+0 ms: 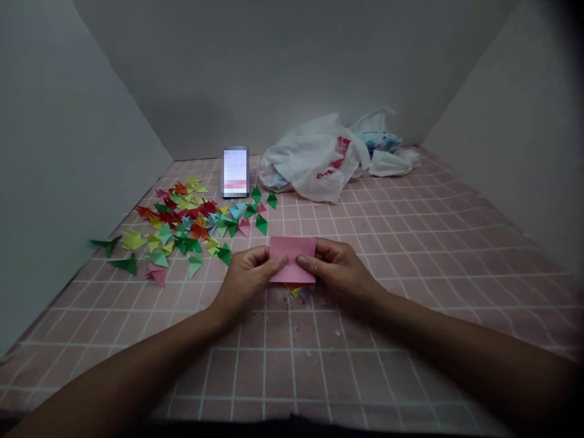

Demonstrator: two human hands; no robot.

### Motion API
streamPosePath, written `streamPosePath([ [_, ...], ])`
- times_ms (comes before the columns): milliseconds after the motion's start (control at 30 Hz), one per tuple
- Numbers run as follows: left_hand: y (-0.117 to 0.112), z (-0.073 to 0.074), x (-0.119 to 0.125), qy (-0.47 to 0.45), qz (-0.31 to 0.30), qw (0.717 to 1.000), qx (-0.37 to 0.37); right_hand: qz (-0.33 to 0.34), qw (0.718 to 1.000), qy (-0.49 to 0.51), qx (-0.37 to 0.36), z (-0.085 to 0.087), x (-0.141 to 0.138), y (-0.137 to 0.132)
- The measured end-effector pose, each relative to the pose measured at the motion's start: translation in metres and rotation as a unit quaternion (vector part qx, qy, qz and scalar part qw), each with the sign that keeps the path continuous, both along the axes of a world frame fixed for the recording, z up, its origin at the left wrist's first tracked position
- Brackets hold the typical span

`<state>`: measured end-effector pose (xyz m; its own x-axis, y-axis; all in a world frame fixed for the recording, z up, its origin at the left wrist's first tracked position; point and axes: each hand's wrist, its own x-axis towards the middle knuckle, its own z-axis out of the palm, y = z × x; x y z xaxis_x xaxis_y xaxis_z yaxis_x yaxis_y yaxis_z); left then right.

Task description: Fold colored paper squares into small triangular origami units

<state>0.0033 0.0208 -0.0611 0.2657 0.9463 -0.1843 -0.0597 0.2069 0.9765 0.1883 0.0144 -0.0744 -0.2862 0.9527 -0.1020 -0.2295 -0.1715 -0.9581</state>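
Observation:
A pink sheet of paper (292, 258) is held up between both hands over the pink checked tablecloth (410, 243). My left hand (249, 277) pinches its left edge, thumb on the front. My right hand (335, 267) pinches its right edge the same way. Under the sheet, a few more coloured papers (295, 292) peek out on the cloth. To the left lies a spread of several folded paper triangles (187, 225) in green, red, yellow, blue and pink.
A phone (235, 172) stands upright at the back, screen lit. White plastic bags (328, 158) are heaped at the back right. Grey walls close in the table on the left, back and right.

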Motion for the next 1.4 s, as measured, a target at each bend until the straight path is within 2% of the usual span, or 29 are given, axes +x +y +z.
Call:
streamPosePath([
  [100,-0.002,0.0,0.0,-0.007,-0.005,1.0,-0.01,-0.002,1.0,-0.021,-0.019,-0.001,0.001,-0.001],
  [567,0.0,-0.004,-0.002,0.029,0.001,0.999,0.037,0.003,1.0,-0.02,-0.021,-0.003,0.002,0.0],
  [867,0.004,-0.009,0.0,-0.012,-0.007,1.0,0.024,-0.009,0.999,-0.048,0.004,-0.003,0.001,0.0],
  [1400,0.005,-0.012,-0.002,-0.023,-0.014,0.998,0.061,-0.004,1.0,-0.008,-0.004,-0.004,0.002,-0.001],
])
